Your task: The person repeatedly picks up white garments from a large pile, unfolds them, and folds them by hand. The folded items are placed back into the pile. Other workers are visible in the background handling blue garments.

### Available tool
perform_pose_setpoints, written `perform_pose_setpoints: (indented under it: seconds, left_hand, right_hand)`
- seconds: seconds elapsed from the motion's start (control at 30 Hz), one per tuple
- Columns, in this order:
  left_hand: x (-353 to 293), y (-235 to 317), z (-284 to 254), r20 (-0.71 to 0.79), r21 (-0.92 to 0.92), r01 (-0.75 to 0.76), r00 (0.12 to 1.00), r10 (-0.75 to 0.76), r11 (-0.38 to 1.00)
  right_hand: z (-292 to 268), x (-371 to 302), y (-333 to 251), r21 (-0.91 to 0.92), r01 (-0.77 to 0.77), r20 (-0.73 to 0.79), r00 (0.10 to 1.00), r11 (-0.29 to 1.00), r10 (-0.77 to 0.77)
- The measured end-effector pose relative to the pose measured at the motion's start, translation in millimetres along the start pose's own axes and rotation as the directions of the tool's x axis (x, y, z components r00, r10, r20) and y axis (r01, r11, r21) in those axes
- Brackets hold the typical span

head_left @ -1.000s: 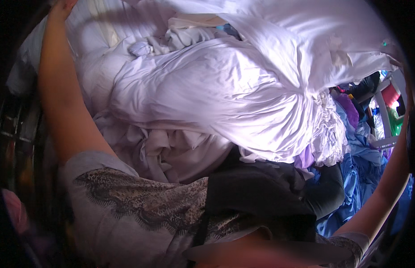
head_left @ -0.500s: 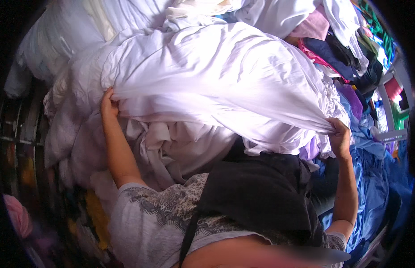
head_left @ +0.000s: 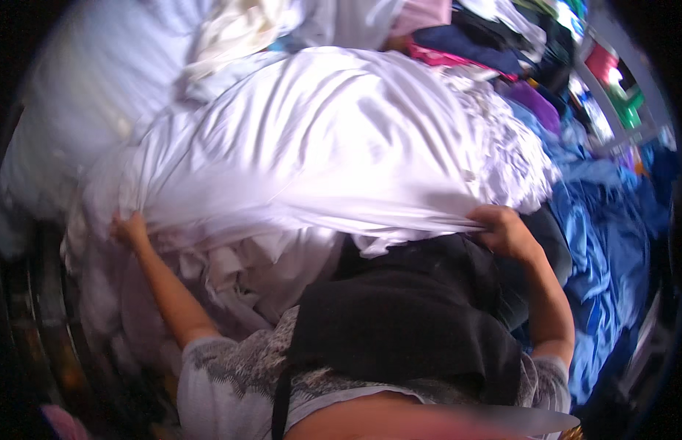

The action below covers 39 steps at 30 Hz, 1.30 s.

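A large white cloth [head_left: 311, 139] lies spread across a heap of white fabric in front of me, its near edge pulled taut between my hands. My left hand [head_left: 129, 229] grips that edge at the left, fingers closed round it. At the right, my right hand [head_left: 501, 229] pinches the same edge just beyond the black apron [head_left: 407, 315] over my lap. The middle of the cloth near the edge is blurred by motion. Below it, crumpled off-white fabric [head_left: 253, 275] shows on the left.
A big pale bundle [head_left: 91, 95] stands at the far left. Blue fabric [head_left: 601, 249] is piled on the right. Dark, pink and purple garments [head_left: 469, 50] lie at the back right, near a grey frame [head_left: 612, 95] with a green thing in it. Dark slats [head_left: 47, 293] run along the left.
Both hands have come lower and nearer to my body, drawing the cloth's edge with them. My left hand has gone outward, my right hand inward. The whole view has shifted somewhat.
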State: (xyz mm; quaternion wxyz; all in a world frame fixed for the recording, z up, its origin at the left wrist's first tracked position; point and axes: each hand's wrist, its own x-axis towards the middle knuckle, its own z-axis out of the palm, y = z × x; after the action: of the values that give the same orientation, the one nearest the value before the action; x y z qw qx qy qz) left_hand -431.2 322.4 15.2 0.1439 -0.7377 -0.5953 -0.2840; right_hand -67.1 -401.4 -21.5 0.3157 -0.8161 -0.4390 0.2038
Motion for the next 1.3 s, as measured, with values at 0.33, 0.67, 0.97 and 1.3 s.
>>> perform_pose_setpoints:
  seconds: [0.33, 0.67, 0.97, 1.3]
  left_hand:
    - [-117.0, 357.6, -102.2, 0.131, -0.697, -0.617, 0.393, 0.91, 0.366]
    - [-299.1, 554.6, -135.7, -0.164, -0.867, -0.387, -0.374, 0.913, -0.314]
    - [-422.3, 650.0, -130.6, -0.08, -0.727, -0.538, -0.55, 0.832, -0.426]
    - [-449.1, 628.3, -96.6, -0.236, -0.646, -0.586, -0.457, 0.858, -0.49]
  right_hand:
    - [-61.9, 18.6, 104.7, 0.228, -0.321, 0.043, 0.946, 0.919, 0.32]
    - [-77.2, 34.0, 262.3, -0.1, -0.631, -0.54, 0.684, 0.769, 0.491]
    - [-85.2, 15.3, 261.4, 0.055, -0.592, -0.51, 0.676, 0.804, 0.533]
    - [-172.1, -33.1, 198.3, 0.013, -0.18, -0.95, -0.309, 0.984, -0.044]
